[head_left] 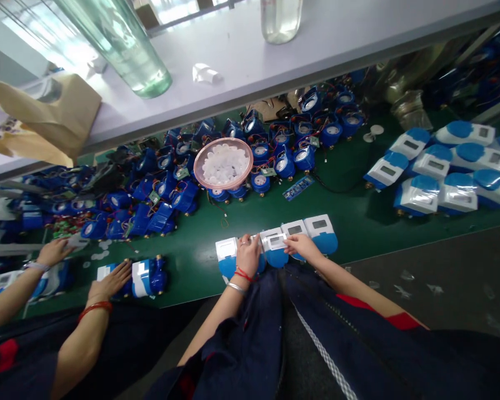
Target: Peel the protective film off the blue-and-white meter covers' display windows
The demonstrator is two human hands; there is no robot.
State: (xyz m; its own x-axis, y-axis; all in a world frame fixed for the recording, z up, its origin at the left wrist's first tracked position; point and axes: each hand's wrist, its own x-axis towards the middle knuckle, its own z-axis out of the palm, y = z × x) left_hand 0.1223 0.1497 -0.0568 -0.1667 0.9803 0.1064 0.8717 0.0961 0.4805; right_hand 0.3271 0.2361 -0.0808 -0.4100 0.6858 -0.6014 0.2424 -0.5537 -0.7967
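Several white-and-blue meter units (321,233) stand in a row at the front edge of the green bench. My left hand (248,255) lies over one unit left of the row's middle, its fingers bent on the white top; whatever is beneath them is hidden. Between thumb and fingers, my right hand (300,246) pinches the right end of a small white frame (277,240) with a grey window, held over the middle unit. At the row's left end, another unit (226,255) shows a white top with a pale rectangle.
A pink bowl (198,173) of translucent caps stands behind the row, among many blue meter bodies (283,161). Finished-looking white-and-blue units (419,194) cluster at right. At left, a co-worker's hands (108,282) touch similar units. Above runs a shelf (233,55) with bottles (150,78).
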